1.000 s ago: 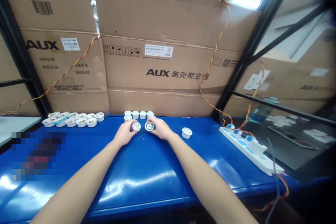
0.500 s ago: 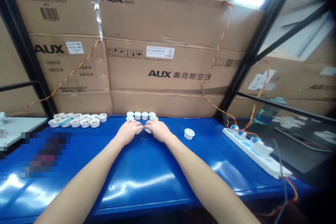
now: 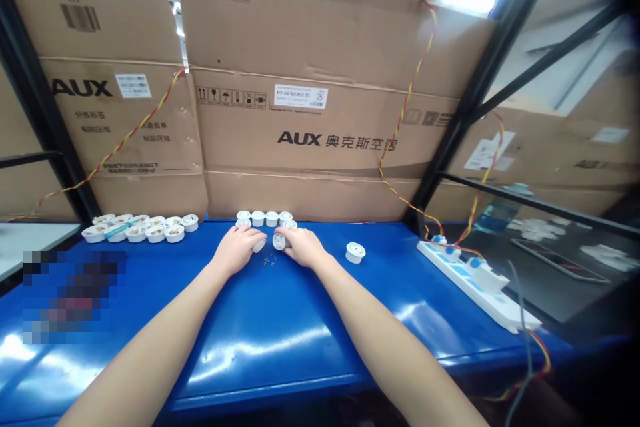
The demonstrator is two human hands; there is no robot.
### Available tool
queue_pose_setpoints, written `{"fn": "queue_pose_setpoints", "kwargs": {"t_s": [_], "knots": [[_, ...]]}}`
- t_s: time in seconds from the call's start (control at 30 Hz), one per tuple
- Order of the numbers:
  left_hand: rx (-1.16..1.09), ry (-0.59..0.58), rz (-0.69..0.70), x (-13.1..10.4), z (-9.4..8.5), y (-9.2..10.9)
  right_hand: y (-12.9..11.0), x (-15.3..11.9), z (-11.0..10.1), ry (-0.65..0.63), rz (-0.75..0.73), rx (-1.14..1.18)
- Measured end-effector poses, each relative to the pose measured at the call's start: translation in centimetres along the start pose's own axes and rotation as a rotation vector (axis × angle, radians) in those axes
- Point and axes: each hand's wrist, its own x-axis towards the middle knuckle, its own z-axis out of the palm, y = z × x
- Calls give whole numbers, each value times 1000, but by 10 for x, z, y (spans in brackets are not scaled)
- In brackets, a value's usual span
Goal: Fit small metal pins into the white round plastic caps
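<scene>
Near the back of the blue table, my left hand (image 3: 235,249) has its fingers closed around a white round plastic piece (image 3: 259,244), tilted on its side. Close by on the right, my right hand (image 3: 300,246) grips another white round plastic piece (image 3: 279,241), its detailed face turned toward me. A small gap separates the two pieces. Several tiny screw-like metal bits (image 3: 270,260) lie on the table just below them. Behind my hands stands a group of white round pieces (image 3: 257,219), partly hidden by my fingers.
One white round piece (image 3: 355,253) sits alone to the right. At the back left are several white cups (image 3: 155,233) holding small brass-coloured parts, with a teal tool (image 3: 118,230) across them. A white power strip (image 3: 475,285) lies along the right edge. Cardboard (image 3: 320,180) walls the back.
My hands have drawn slightly apart, and the two white pieces now show separately between them. More tiny metal bits lie on the table below. The camera view has shifted a little.
</scene>
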Motion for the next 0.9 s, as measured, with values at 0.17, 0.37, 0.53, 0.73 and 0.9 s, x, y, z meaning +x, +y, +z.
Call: {"fn": "queue_pose_setpoints", "kwargs": {"t_s": [0.17, 0.37, 0.53, 0.73, 0.9], "knots": [[-105, -68, -391, -5, 9, -3, -2, 0, 6, -47, 100, -2], [-187, -79, -542, -7, 7, -6, 0, 1, -1, 3, 187, -36], [-288, -152, -448, -6, 7, -5, -3, 1, -6, -86, 83, 35], [-249, -104, -406, -8, 13, -5, -3, 0, -3, -60, 90, 50], [-256, -91, -382, -9, 12, -4, 3, 1, -9, -92, 169, 15]]}}
